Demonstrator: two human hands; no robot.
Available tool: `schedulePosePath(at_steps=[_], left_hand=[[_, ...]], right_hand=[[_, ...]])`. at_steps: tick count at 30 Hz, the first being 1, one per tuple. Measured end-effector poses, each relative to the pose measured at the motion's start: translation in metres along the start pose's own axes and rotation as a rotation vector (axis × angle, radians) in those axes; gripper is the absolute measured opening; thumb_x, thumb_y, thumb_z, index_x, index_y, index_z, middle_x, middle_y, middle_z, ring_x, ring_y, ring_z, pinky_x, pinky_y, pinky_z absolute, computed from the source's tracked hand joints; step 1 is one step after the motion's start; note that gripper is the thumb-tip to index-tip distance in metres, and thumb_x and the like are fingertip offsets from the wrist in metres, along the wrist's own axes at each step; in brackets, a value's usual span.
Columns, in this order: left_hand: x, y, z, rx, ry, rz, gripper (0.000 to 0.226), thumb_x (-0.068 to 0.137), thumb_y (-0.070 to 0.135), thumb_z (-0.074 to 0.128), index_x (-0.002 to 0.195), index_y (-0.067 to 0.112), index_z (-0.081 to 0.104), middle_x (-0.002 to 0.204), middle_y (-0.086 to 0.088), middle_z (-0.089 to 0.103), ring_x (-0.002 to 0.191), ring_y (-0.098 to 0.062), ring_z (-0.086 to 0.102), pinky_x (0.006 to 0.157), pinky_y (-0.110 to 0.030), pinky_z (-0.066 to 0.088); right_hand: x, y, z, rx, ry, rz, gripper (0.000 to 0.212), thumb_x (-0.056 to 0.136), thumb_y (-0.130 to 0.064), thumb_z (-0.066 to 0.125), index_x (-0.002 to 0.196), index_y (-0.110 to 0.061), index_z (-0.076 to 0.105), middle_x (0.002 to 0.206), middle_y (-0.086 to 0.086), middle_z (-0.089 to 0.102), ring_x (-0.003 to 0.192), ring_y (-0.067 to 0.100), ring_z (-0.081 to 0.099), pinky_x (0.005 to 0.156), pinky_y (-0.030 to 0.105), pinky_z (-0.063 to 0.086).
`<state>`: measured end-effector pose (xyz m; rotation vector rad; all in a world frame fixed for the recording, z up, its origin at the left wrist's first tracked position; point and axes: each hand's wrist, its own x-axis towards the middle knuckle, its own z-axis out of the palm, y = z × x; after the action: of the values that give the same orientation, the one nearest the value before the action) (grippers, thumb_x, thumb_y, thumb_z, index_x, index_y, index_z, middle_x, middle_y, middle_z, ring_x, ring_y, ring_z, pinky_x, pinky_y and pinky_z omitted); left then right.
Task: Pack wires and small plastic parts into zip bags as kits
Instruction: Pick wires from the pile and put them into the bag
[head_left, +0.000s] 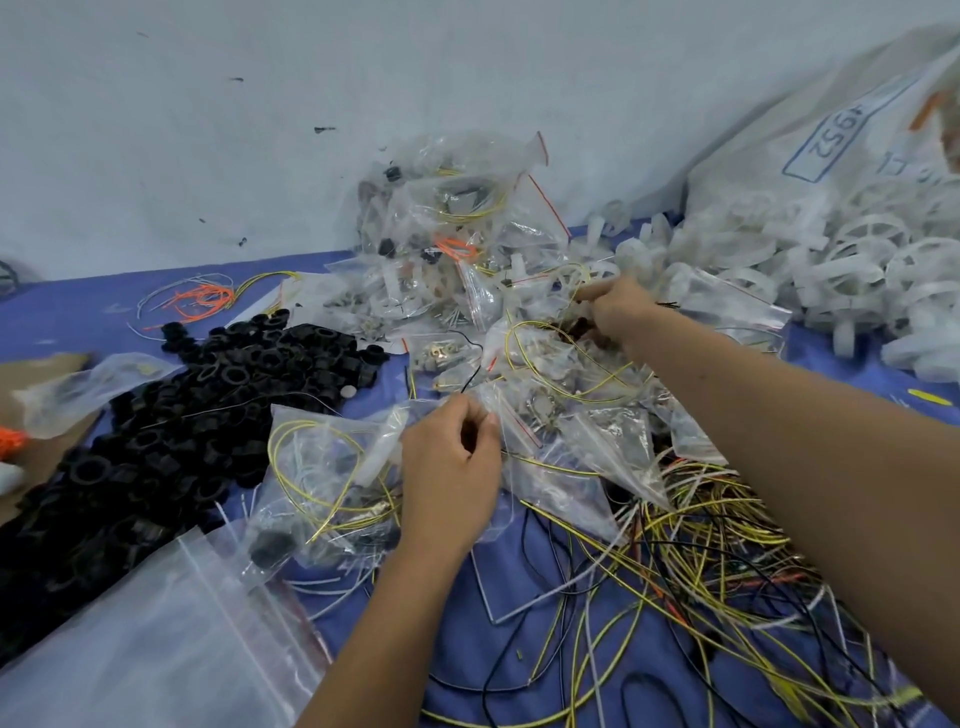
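Nearest me, left of my left forearm, a stack of empty zip bags (156, 623) runs off the lower edge, so its full extent is unseen. Right of that forearm and under my right arm lies a tangle of loose wires (675, 571), yellow, black and white; my right arm covers part of it. My left hand (451, 467) has fingers and thumb curled, pinching the mouth of a clear zip bag (550, 467); the hand hides part of the bag's edge, and its contents are hard to make out. Just left of this hand rests a filled bag (322, 478) holding yellow wire and a black part. Farther left spreads a heap of black plastic rings (208, 405). Beyond, my right hand (621, 309) has fingers curled, gripping wires at the foot of the pile of packed bags (457, 234); what else it holds I cannot tell. Right of that hand, white plastic wheels (831, 260) spill from a white sack (831, 130), cut off by the frame.
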<state>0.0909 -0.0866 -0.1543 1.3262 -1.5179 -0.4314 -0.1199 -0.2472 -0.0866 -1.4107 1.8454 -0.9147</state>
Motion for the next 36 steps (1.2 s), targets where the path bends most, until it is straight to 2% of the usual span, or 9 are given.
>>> schedulePosePath(at_steps=[4,7,17,21,23,26,29,32,36], left_hand=[[0.000,-0.001,0.002,-0.007,-0.004,-0.001,0.027,0.095,0.015,0.064,0.070,0.020,0.055,0.062,0.006,0.056,0.061,-0.009,0.053,0.057,-0.018,0.039],[0.000,0.000,0.002,-0.012,-0.013,-0.011,0.027,0.096,0.016,0.063,0.070,0.019,0.055,0.062,0.006,0.057,0.061,-0.009,0.053,0.057,-0.019,0.039],[0.000,0.003,0.000,-0.090,0.045,-0.040,0.030,0.094,0.012,0.064,0.067,0.025,0.058,0.064,0.012,0.061,0.057,-0.002,0.053,0.057,-0.011,0.037],[0.001,0.002,0.000,-0.117,0.069,-0.074,0.027,0.095,0.015,0.064,0.070,0.024,0.061,0.065,0.012,0.062,0.057,-0.003,0.052,0.056,-0.015,0.039],[0.001,0.004,-0.001,-0.150,0.088,-0.090,0.027,0.095,0.015,0.065,0.070,0.024,0.060,0.063,0.012,0.061,0.057,-0.002,0.050,0.055,-0.015,0.038],[-0.001,0.009,-0.005,-0.246,0.132,-0.092,0.030,0.095,0.014,0.064,0.068,0.023,0.055,0.058,0.016,0.053,0.056,-0.002,0.045,0.056,-0.017,0.037],[-0.001,0.012,-0.009,-0.362,0.170,-0.110,0.029,0.096,0.014,0.060,0.069,0.020,0.053,0.058,0.014,0.049,0.056,-0.005,0.043,0.057,-0.022,0.037],[0.000,0.018,-0.011,-0.489,0.219,-0.132,0.029,0.100,0.006,0.057,0.072,0.009,0.049,0.052,0.009,0.046,0.047,-0.006,0.041,0.050,-0.020,0.037],[0.003,0.022,-0.017,-0.549,0.259,-0.118,0.026,0.100,0.005,0.055,0.075,0.006,0.048,0.053,0.011,0.045,0.047,-0.002,0.039,0.049,-0.016,0.035]], right_hand=[[0.000,-0.001,0.008,0.025,-0.051,0.029,0.042,0.103,0.003,0.037,0.132,-0.012,0.063,0.098,0.016,0.061,0.051,0.019,0.040,0.035,0.017,0.034],[-0.002,0.001,0.012,0.102,0.001,0.056,0.036,0.101,0.004,0.039,0.125,-0.002,0.064,0.079,0.012,0.057,0.053,0.018,0.038,0.045,0.022,0.031],[-0.060,0.001,0.012,0.337,0.490,-0.090,0.024,0.093,-0.008,0.057,0.096,-0.020,0.078,0.089,0.001,0.075,0.083,0.023,0.072,0.082,0.042,0.061],[-0.109,-0.002,0.008,0.120,0.602,-0.325,0.020,0.089,-0.010,0.057,0.100,-0.021,0.069,0.083,-0.001,0.069,0.075,0.019,0.066,0.075,0.039,0.058],[-0.128,-0.004,0.008,0.219,0.606,-0.342,0.023,0.089,-0.010,0.062,0.110,-0.019,0.061,0.080,-0.004,0.064,0.072,0.019,0.063,0.073,0.040,0.057],[-0.156,-0.011,0.017,0.740,0.456,-0.195,0.023,0.094,-0.006,0.062,0.115,-0.015,0.057,0.089,0.002,0.060,0.064,0.021,0.062,0.057,0.033,0.054],[-0.184,-0.006,0.036,1.207,0.128,-0.060,0.019,0.096,0.006,0.055,0.097,-0.011,0.063,0.083,0.008,0.062,0.058,0.015,0.057,0.049,0.025,0.050],[-0.199,0.007,0.053,1.261,-0.068,-0.033,0.020,0.097,0.007,0.054,0.093,-0.009,0.066,0.076,0.007,0.066,0.054,0.015,0.057,0.046,0.024,0.048],[-0.199,0.018,0.059,1.068,-0.083,-0.065,0.014,0.098,-0.002,0.060,0.092,-0.008,0.071,0.077,0.010,0.063,0.051,0.016,0.052,0.041,0.023,0.043]])
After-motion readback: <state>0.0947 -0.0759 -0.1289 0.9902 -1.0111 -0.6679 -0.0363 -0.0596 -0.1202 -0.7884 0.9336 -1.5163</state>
